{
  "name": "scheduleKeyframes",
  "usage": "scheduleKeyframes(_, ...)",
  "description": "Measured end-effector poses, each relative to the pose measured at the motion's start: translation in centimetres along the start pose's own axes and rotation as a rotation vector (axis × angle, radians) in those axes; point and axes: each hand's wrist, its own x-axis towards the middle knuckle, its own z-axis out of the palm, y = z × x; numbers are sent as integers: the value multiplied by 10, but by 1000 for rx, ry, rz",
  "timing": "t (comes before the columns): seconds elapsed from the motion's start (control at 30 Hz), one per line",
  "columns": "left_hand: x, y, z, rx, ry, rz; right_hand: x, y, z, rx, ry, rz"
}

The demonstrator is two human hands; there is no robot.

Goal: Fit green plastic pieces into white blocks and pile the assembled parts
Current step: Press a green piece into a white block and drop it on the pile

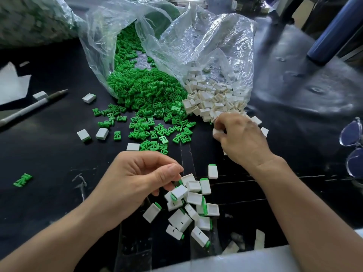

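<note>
Green plastic pieces [145, 95] spill from a clear bag onto the black table [49, 154]. White blocks [214, 101] pour out of a second clear bag to their right. My right hand [243, 140] reaches into the near edge of the white blocks and pinches one white block [217, 132] between thumb and fingertips. My left hand [135, 179] hovers palm-right over the pile of assembled parts [192, 207], white blocks with green ends. Its fingers are loosely curled and I see nothing gripped in them; one assembled part [179, 192] lies just under the fingertips.
A pen [29, 107] and white paper [11, 85] lie at the left. Stray assembled parts [102, 133] and a lone green piece [22, 180] dot the table. Eyeglasses [353, 146] sit at the right edge, a blue bottle [337, 30] at back right, a full bag [33, 18] at back left.
</note>
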Motion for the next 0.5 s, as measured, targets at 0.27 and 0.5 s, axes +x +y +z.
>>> scheduleKeyframes(0.27,5,-7,-3,24,166,27,-20,-30,-12,694,-281,-152)
scheduleKeyframes(0.5,6,-4,2,-44,121,37,-32,-45,-4,905,-455,-208)
